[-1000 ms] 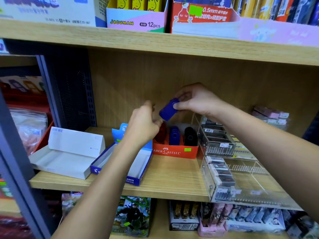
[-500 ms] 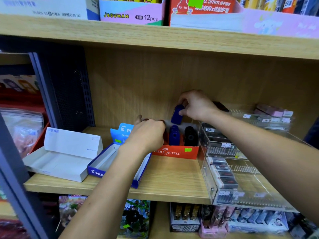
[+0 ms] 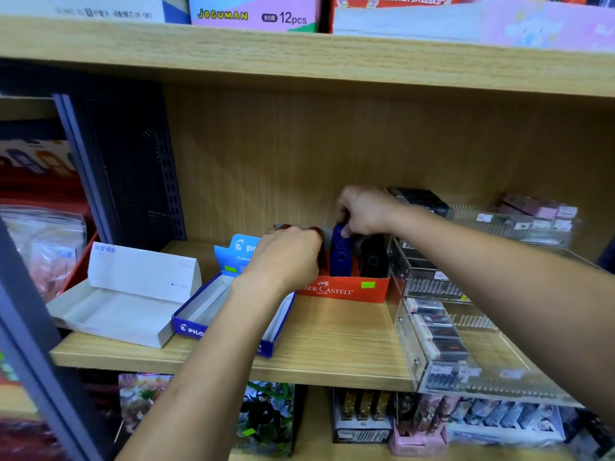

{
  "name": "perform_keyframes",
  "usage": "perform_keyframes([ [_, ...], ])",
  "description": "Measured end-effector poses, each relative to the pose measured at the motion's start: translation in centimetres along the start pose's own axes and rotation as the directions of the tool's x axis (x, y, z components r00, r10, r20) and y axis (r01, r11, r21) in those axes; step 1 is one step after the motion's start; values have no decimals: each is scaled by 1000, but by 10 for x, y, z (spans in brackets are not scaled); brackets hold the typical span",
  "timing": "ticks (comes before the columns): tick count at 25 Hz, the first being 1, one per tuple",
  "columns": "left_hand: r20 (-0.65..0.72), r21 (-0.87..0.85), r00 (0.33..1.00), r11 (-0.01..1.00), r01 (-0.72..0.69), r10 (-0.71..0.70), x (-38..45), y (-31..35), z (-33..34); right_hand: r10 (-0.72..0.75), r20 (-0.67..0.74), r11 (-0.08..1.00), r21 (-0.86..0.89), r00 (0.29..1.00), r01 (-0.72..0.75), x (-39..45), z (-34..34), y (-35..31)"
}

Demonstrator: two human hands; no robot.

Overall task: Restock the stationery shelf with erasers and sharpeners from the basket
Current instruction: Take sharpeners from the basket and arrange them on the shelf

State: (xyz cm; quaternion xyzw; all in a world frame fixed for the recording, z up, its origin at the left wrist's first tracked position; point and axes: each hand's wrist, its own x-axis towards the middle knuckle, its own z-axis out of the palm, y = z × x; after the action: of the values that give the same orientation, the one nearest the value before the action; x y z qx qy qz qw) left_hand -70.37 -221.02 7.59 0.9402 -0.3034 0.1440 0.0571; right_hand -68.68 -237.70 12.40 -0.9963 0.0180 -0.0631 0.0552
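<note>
Your right hand pinches the top of a blue sharpener that stands upright in the middle slot of the red Faber-Castell display box, which sits toward the back of the wooden shelf, roughly midway along it. Your left hand rests curled at the box's left end, over a dark red piece; you cannot tell from here whether those fingers actually grip it or only steady the box. A black sharpener fills the slot to the right of the blue one. The sharpener looks like light, rigid plastic with smooth sides, so it is likely to slip if you squeeze only the faces; take it by the narrow top edges between thumb and fingertips, as you are doing now, and press straight down so it seats without tipping its neighbours. The cardboard box is probably light too and may slide toward the back wall, so bracing it makes sense. To the left, an open blue Pilot box and a white carton lie near the shelf's front edge; a clear acrylic organiser stands just beside the red box on the right. The basket is not in view.
</note>
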Motion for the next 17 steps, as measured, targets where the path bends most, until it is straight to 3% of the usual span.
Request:
perform_keyframes([
  [8,-40,30,999,999,-14,16,2,1,3,5,-7,997,-80,1000,-6,-1,2,6],
  [17,-61,57,998,998,-17,21,0,2,5,-92,74,977,-188,993,104,0,-4,2],
])
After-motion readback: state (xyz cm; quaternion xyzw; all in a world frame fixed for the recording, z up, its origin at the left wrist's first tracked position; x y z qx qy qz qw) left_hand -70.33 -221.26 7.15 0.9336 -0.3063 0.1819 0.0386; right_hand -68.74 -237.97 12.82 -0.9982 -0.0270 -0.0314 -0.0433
